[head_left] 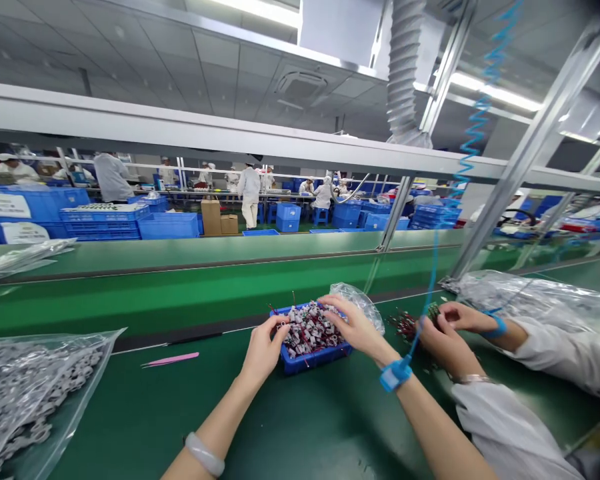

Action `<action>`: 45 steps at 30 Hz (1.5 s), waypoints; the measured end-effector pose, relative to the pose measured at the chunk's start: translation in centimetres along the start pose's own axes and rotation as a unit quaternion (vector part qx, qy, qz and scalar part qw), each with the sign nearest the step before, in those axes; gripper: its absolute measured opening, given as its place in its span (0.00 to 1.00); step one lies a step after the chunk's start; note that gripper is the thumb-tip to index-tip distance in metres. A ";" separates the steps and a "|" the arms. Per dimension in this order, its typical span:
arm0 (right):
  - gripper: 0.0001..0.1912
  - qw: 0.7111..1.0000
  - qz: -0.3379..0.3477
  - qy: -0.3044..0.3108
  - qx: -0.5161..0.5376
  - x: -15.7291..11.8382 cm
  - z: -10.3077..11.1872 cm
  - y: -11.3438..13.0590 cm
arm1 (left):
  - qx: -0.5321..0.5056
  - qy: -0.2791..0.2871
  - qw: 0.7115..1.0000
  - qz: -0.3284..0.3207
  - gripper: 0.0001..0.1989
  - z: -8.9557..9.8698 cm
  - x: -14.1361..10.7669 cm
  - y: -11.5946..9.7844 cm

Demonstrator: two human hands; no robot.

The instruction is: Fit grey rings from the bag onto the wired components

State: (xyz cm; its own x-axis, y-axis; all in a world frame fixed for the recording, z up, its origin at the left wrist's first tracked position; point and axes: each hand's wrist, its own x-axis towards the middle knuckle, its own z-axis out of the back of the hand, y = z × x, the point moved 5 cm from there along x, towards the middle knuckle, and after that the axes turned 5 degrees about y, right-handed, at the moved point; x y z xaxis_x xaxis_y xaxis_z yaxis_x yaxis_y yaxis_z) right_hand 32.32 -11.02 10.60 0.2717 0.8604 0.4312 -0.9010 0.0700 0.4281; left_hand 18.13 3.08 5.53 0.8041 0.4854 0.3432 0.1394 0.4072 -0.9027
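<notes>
A small blue bin (pixel 305 362) stands in front of me, heaped with small grey-white parts (pixel 311 327) that have dark red wires. At the bin's left edge my left hand (pixel 264 351) pinches a small pale ring-shaped part (pixel 281 325) between thumb and fingertips. My right hand (pixel 356 325) reaches over the bin's right side, its fingers apart and resting on or just above the heap. I cannot see whether its fingertips touch a part. A blue wrist strap (pixel 395 375) with a coiled cord circles my right wrist.
Pink tweezers (pixel 173 360) lie left of the bin. A clear bag of grey parts (pixel 35 387) covers the left side. At right, a co-worker's hands (pixel 447 340) hold a small green piece near red-wired parts (pixel 404 325). A metal post (pixel 520 160) and plastic bags (pixel 530 293) stand beyond.
</notes>
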 end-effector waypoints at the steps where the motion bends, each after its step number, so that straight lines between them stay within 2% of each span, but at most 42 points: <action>1: 0.14 1.000 -0.016 -0.012 -0.013 -0.7 0.5 -0.1 | -0.006 -0.002 1.000 0.000 0.11 0.0 0.1 -0.1; 3: 0.10 0.998 -0.050 0.001 -0.048 -2.1 0.7 -0.2 | -0.025 -0.012 1.000 -0.001 0.11 0.0 0.1 -0.2; 5: 0.08 0.993 -0.074 0.027 -0.086 -3.2 0.1 -0.3 | -0.032 -0.045 0.998 0.001 0.11 0.3 -0.3 -0.2; 9: 0.08 0.984 -0.060 0.063 -0.155 -3.8 -1.3 -0.1 | -0.001 -0.117 0.993 0.006 0.11 0.9 -1.9 -0.3; 15: 0.12 0.976 -0.039 0.091 -0.193 -3.3 -1.1 0.1 | -0.029 -0.082 0.996 0.009 0.11 0.4 -2.7 -0.3; 18: 0.13 0.983 -0.027 0.050 -0.175 -2.6 -0.7 1.9 | -0.088 -0.095 0.991 0.038 0.12 0.9 -2.3 0.5; 20: 0.14 0.986 0.012 0.033 -0.163 -1.8 -1.3 3.9 | -0.116 -0.109 0.986 0.044 0.13 1.7 -2.0 1.0; 24: 0.17 0.982 0.089 0.070 -0.154 0.7 -4.6 7.0 | -0.132 -0.141 0.980 0.050 0.16 4.2 -2.5 1.3; 27: 0.20 0.970 0.103 0.120 -0.185 2.4 -7.0 7.1 | -0.132 -0.157 0.977 0.063 0.19 7.0 -4.2 1.2; 29: 0.21 0.963 0.092 0.132 -0.216 3.0 -7.9 6.6 | -0.125 -0.161 0.976 0.076 0.19 9.1 -5.9 1.0; 35: 0.24 0.953 0.071 0.139 -0.260 2.6 -8.8 5.6 | -0.085 -0.192 0.971 0.118 0.19 15.0 -11.0 1.4; 37: 0.24 0.951 0.065 0.147 -0.264 2.5 -8.6 5.5 | -0.090 -0.201 0.968 0.123 0.19 16.4 -12.3 1.7; 39: 0.24 0.956 0.057 0.124 -0.261 2.5 -8.2 6.0 | -0.113 -0.209 0.963 0.127 0.19 17.3 -13.3 2.1; 41: 0.21 0.968 0.067 0.094 -0.221 2.4 -8.1 7.8 | -0.152 -0.219 0.953 0.141 0.19 17.8 -14.1 2.6; 42: 0.19 0.975 0.081 0.100 -0.183 2.1 -8.5 9.1 | -0.174 -0.222 0.948 0.151 0.19 18.0 -14.3 2.9; 43: 0.16 0.978 0.097 0.126 -0.138 1.8 -9.3 10.7 | -0.193 -0.221 0.942 0.160 0.19 18.1 -14.5 3.2; 45: 0.11 0.964 0.124 0.229 -0.057 0.6 -11.8 14.2 | -0.216 -0.214 0.937 0.173 0.19 18.2 -14.7 3.6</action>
State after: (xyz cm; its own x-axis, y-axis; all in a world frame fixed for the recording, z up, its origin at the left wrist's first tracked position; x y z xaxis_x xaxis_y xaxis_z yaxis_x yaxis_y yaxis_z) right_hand 15.68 -3.51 7.58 -0.1120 0.9884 0.1023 -0.9572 -0.1350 0.2561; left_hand -3.71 11.55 1.94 0.5515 0.8341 0.0006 0.2088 -0.1374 -0.9683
